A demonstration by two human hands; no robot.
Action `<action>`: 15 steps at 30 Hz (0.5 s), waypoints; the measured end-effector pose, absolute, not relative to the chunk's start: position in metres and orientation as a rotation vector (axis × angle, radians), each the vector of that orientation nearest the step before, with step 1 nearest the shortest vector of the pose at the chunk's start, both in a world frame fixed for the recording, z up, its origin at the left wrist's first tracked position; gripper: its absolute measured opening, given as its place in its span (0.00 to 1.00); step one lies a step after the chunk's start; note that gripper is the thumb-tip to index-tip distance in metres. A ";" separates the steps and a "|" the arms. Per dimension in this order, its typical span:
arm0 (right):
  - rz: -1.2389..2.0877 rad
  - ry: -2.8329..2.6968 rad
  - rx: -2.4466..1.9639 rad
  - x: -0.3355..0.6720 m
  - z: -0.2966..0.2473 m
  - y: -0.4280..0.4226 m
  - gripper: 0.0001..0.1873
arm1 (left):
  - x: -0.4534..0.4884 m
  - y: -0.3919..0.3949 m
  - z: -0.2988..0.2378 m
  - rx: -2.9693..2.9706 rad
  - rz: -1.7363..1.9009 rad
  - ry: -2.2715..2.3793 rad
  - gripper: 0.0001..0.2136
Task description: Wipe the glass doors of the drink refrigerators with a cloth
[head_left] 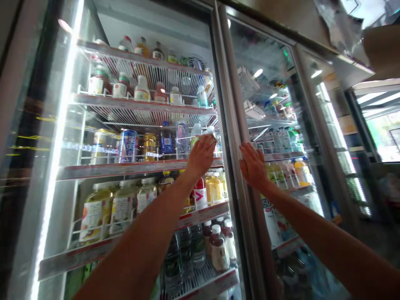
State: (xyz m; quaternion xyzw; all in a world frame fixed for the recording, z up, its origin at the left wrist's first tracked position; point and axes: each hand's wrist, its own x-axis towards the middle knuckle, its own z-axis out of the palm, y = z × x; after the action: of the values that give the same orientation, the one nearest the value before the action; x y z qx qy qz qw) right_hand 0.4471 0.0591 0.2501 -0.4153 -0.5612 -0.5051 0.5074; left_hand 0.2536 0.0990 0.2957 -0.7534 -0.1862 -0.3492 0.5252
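My left hand (202, 155) is raised against the glass door (150, 25) of a drinks fridge, close to its right edge. Its fingers are bent and closed together; a small pale patch shows at the fingertips, too indistinct to name. Farther right, my right hand (252, 166) rests on the metal frame (235, 104) between two doors, fingers stretched out and nothing in them. Behind the glass near my left hand stand a dark blue bottle (166, 139), a gold can (149, 146) and a blue can (128, 146).
Wire shelves (146, 106) carry several bottles, including large pale jars (93, 216) at lower left and dark bottles with white caps (218, 250) below. A light strip (59, 141) runs up the left side. Another glass door (265, 54) covers stocked shelves on the right.
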 end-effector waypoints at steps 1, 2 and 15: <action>-1.212 -1.351 -1.003 0.448 0.250 0.058 0.26 | 0.258 0.099 0.288 -1.787 -0.869 -0.470 0.23; -1.211 -1.355 -1.005 0.449 0.249 0.057 0.26 | 0.261 0.099 0.278 -1.796 -0.845 -0.448 0.22; -1.240 -1.449 -0.945 0.421 0.238 0.063 0.24 | 0.209 0.094 0.243 -1.793 -0.577 -0.293 0.24</action>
State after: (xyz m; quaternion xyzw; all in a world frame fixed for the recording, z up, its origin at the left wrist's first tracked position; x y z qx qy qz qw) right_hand 0.4208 0.0627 0.2377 -0.3882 -0.5952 -0.5094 0.4853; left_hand 0.2090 0.0940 0.2429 -0.7669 -0.1253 -0.2468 0.5789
